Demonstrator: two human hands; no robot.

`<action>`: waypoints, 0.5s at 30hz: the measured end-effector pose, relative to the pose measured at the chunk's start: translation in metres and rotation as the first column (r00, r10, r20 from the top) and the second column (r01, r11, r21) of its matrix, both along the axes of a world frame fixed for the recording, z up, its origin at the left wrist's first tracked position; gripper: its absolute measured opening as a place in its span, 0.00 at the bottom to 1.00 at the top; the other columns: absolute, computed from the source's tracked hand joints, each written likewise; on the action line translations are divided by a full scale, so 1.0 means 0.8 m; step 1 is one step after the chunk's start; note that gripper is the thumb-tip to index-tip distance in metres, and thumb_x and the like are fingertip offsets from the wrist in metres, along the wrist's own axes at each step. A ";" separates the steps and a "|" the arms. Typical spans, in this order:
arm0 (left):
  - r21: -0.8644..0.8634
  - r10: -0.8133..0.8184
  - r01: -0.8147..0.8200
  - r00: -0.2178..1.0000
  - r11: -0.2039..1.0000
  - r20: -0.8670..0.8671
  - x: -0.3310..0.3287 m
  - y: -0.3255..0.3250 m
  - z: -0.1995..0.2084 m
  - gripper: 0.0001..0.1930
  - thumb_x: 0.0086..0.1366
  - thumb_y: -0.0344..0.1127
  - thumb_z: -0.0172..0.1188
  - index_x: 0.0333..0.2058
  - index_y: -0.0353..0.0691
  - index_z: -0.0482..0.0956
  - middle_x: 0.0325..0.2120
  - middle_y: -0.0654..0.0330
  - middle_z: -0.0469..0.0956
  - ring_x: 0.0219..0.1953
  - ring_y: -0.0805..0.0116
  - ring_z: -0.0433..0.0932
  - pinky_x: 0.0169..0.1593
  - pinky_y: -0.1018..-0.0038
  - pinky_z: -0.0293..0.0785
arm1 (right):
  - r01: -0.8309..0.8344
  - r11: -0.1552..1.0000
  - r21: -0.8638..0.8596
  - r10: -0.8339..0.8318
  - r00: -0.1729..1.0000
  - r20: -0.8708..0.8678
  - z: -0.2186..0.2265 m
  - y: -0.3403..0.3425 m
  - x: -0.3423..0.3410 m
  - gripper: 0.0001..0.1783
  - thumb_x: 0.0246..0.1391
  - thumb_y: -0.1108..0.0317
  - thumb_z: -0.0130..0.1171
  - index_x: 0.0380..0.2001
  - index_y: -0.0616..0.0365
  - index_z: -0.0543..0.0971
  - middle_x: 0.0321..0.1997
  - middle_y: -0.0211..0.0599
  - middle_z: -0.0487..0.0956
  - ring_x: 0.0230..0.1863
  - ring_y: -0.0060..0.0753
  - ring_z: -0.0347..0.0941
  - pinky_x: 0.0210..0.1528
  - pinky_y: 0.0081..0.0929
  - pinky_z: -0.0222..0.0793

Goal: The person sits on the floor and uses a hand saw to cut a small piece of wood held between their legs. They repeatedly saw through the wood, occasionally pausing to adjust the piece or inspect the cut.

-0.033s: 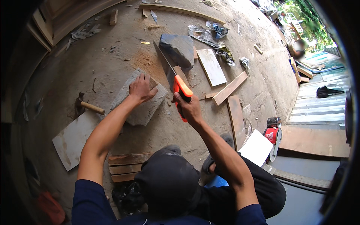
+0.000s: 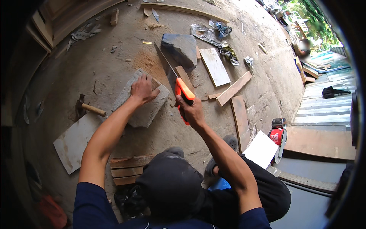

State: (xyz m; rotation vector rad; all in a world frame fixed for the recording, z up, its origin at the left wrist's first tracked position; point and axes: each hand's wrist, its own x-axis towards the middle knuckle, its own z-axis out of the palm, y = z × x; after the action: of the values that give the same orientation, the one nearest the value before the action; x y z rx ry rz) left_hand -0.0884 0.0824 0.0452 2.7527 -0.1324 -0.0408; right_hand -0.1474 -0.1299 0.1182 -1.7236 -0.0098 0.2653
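My right hand (image 2: 192,110) is closed around the orange and black handle of a handsaw (image 2: 184,91). Its thin blade points up and away to the left, toward a dark grey stone block (image 2: 181,49). My left hand (image 2: 143,89) grips a short piece of wood (image 2: 155,83) on a pale stone block (image 2: 146,112), its fingers curled over the top. Most of that wood is hidden under the hand. Beside the blade, another wood strip (image 2: 184,77) leans near the dark block. I cannot tell whether the blade touches any wood.
Sawdust (image 2: 146,65) lies beyond my left hand. A hammer (image 2: 91,108) rests at the left by a pale board (image 2: 76,139). On the right are a white board (image 2: 214,66), wooden planks (image 2: 234,88) and a red belt sander (image 2: 277,135). Slats (image 2: 127,171) are stacked near my knee.
The handsaw and my right hand have shifted very slightly. My left hand stays in place on the piece of wood.
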 end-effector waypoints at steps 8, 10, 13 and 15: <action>0.067 0.009 -0.013 0.998 0.998 0.067 0.025 -0.009 -0.028 0.30 0.51 0.52 0.62 0.46 0.34 0.70 0.42 0.49 0.70 0.47 0.52 0.72 0.47 0.60 0.72 | -0.008 1.000 0.029 0.008 1.000 -0.008 -0.035 -0.028 -0.014 0.22 0.56 0.52 0.61 0.22 0.62 0.74 0.15 0.21 0.66 0.19 0.15 0.59 0.21 0.21 0.55; 0.075 0.019 -0.023 0.998 0.997 0.060 0.033 -0.015 -0.030 0.29 0.52 0.51 0.61 0.46 0.35 0.70 0.41 0.49 0.71 0.47 0.52 0.72 0.47 0.60 0.72 | -0.003 1.000 0.026 0.002 0.999 0.036 -0.035 -0.030 -0.010 0.23 0.56 0.53 0.61 0.21 0.63 0.73 0.15 0.22 0.65 0.20 0.16 0.59 0.22 0.22 0.56; 0.068 0.068 -0.072 0.996 0.995 0.062 0.047 -0.021 -0.041 0.28 0.52 0.51 0.61 0.46 0.37 0.70 0.43 0.50 0.71 0.47 0.52 0.72 0.47 0.59 0.72 | 0.003 0.999 0.047 -0.005 0.999 0.039 -0.039 -0.039 0.003 0.23 0.55 0.54 0.62 0.21 0.64 0.72 0.15 0.23 0.65 0.21 0.16 0.58 0.23 0.22 0.56; -0.009 0.065 -0.065 0.996 0.998 0.053 0.050 -0.024 -0.038 0.29 0.53 0.52 0.60 0.47 0.37 0.69 0.44 0.50 0.72 0.47 0.51 0.73 0.48 0.59 0.71 | -0.024 1.000 0.010 0.023 0.999 0.046 -0.045 -0.050 0.013 0.23 0.55 0.54 0.62 0.20 0.64 0.71 0.15 0.24 0.65 0.21 0.16 0.58 0.23 0.22 0.56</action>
State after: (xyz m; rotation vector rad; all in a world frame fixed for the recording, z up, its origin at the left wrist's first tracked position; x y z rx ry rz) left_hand -0.0482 0.0629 0.0148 2.7498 -0.0575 0.0509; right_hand -0.1370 -0.1699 0.0824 -1.7198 -0.0649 0.2430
